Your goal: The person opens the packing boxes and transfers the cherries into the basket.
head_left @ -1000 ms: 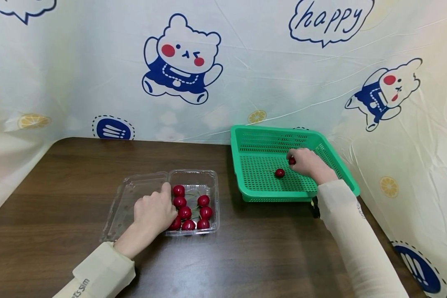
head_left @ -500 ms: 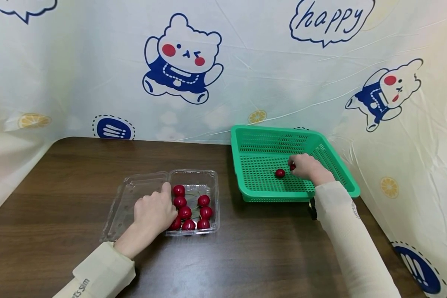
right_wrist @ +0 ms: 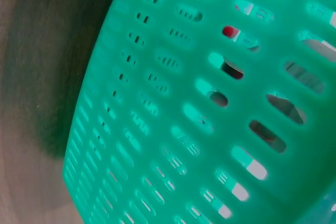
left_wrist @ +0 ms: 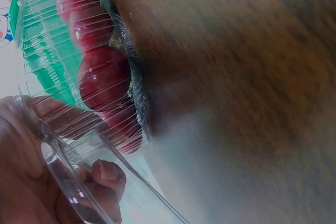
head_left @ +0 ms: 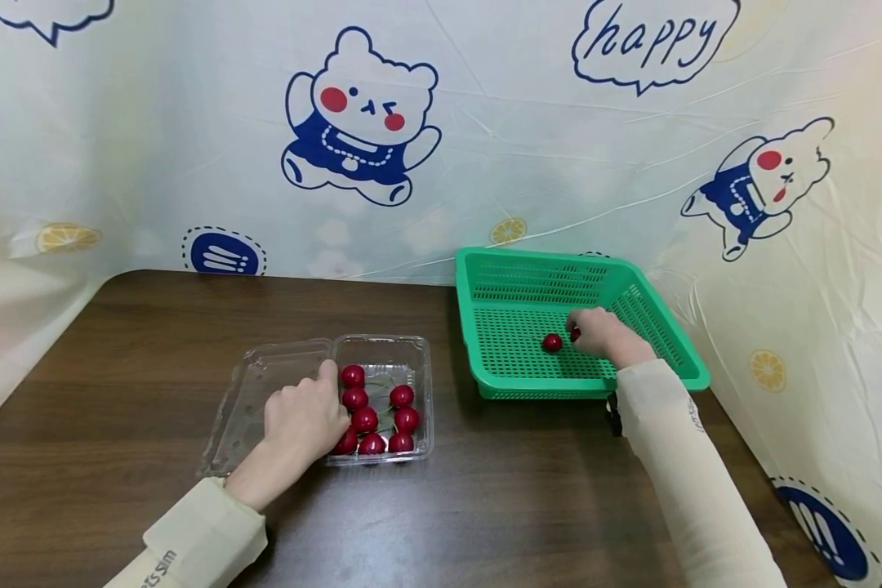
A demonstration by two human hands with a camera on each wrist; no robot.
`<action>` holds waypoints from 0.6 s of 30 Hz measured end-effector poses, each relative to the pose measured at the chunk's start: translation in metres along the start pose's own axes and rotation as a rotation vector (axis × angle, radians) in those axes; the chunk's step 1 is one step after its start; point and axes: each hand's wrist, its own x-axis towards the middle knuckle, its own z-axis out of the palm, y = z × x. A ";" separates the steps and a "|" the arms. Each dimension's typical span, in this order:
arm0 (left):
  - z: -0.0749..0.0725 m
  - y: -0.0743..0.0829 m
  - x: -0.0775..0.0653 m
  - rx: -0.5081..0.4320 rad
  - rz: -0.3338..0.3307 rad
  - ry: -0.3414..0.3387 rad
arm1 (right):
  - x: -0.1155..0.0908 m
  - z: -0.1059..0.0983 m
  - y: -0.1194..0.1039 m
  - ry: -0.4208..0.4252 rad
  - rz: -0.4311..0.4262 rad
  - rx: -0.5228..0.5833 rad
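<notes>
A clear plastic box (head_left: 428,400) sits open, several red cherries (head_left: 364,420) with green stems inside. My left hand (head_left: 305,418) grips the box at its hinge side; in the left wrist view its fingers (left_wrist: 107,172) curl round the clear plastic beside the cherries (left_wrist: 104,74). Inside a green basket (head_left: 544,387), my right hand (head_left: 606,335) pinches a cherry (head_left: 576,335), low over the basket floor. Just left of it another cherry (head_left: 552,342) lies loose. The basket wall (right_wrist: 173,129) screens most of my right hand in the right wrist view.
The lid (head_left: 246,392) of the box lies folded back on the left. Box and basket stand apart on a dark wooden table (head_left: 382,531). A printed cloth (head_left: 514,147) hangs behind the table and along its sides.
My right hand has come down and slightly toward me in the basket, with the cherry between its fingers. The left hand and the box stay put.
</notes>
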 end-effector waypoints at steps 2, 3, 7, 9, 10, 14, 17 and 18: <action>0.000 0.000 0.000 0.000 0.000 -0.002 | 0.000 0.000 -0.002 -0.005 0.000 -0.004; 0.000 0.000 0.000 -0.001 0.000 -0.001 | 0.000 0.001 -0.002 -0.005 0.007 -0.005; 0.000 0.000 0.000 -0.005 0.002 0.007 | 0.001 0.002 -0.004 -0.007 0.011 -0.016; 0.000 0.000 0.000 -0.010 0.002 0.018 | 0.002 0.002 -0.004 -0.006 0.015 -0.019; 0.000 0.000 0.000 -0.012 0.002 0.022 | 0.002 0.002 -0.004 -0.009 0.013 -0.023; 0.000 0.000 0.000 -0.018 0.000 0.029 | 0.003 0.001 -0.003 -0.017 0.018 -0.028; 0.000 0.000 0.000 -0.016 -0.003 0.026 | 0.002 -0.002 -0.003 -0.013 0.025 -0.016; 0.000 0.000 0.000 -0.016 -0.003 0.025 | 0.002 -0.003 -0.003 -0.010 0.026 -0.013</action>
